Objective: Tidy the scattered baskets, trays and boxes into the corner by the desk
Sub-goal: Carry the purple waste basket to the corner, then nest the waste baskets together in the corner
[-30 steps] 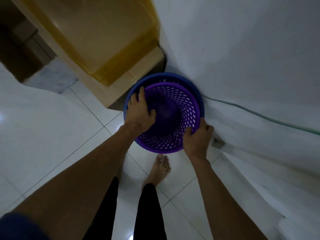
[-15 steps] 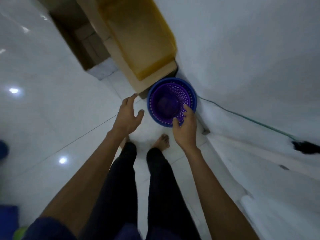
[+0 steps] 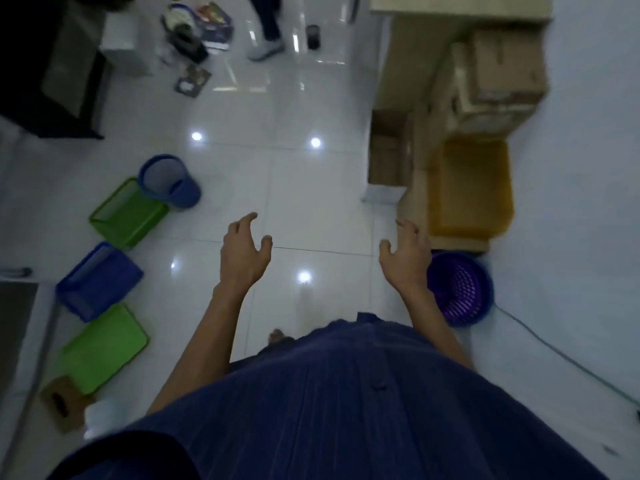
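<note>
Two round baskets sit nested on the floor at three o'clock from the person, the purple basket point(image 3: 462, 289) inside a blue basket point(image 3: 487, 301). They stand against the wall, with a yellow crate point(image 3: 471, 188) just beyond them at twelve o'clock, resting on a pale brown box point(image 3: 415, 202). Nesting them likely saves room in the corner, and the stacked cardboard boxes point(image 3: 502, 74) further along the wall suggest this is the collecting spot.

Both hands hold nothing. The left hand point(image 3: 244, 252) hangs over bare tile with its fingers spread and loosely curled. The right hand point(image 3: 405, 258) looks the same; it overlaps the purple rim at nine o'clock but seems to be above the rim rather than on it.

Out at nine o'clock lie the pieces not yet gathered: a tipped blue bin point(image 3: 169, 180) touching a green mesh basket point(image 3: 128, 213), then a blue tub point(image 3: 98, 280), a green tray point(image 3: 105, 344) and, near seven o'clock, a small cardboard box point(image 3: 60, 405). The empty, ready hands fit a trip that way next.

At eleven o'clock, far off, someone's legs point(image 3: 266, 29) stand beside loose clutter. No label or writing is legible anywhere.
</note>
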